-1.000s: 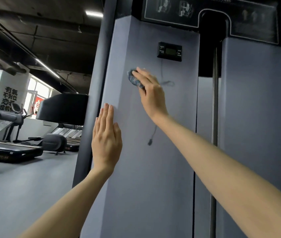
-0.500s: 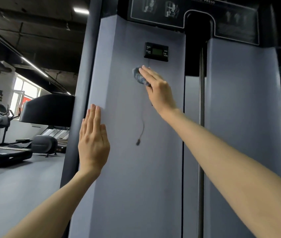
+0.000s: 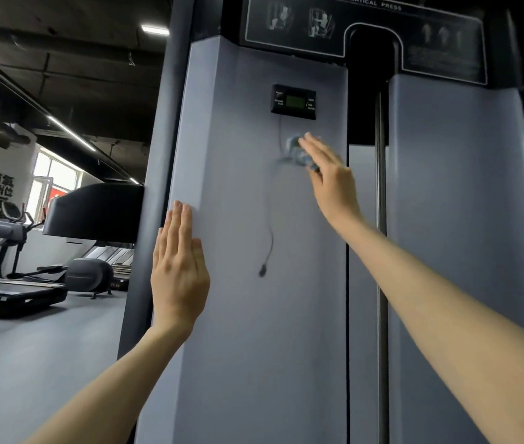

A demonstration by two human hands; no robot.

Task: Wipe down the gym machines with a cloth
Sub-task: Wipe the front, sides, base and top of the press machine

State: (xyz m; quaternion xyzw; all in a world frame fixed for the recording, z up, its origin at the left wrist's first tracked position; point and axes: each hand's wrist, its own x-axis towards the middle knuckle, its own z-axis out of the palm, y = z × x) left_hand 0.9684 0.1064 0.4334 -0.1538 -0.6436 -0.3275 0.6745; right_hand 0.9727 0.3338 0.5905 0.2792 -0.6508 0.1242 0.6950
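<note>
In the head view, our right hand [image 3: 331, 179] presses a small wadded blue-grey cloth [image 3: 295, 152] with straight fingers on the machine's lilac-grey panel [image 3: 254, 331], beneath its black digital display [image 3: 293, 101]; our left hand [image 3: 179, 270] lies flat, empty. Wiping here, we risk snagging the thin black dangling cable [image 3: 262, 270].

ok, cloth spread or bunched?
Bunched: the cloth is a small wad pressed to the panel under the right hand.
</note>
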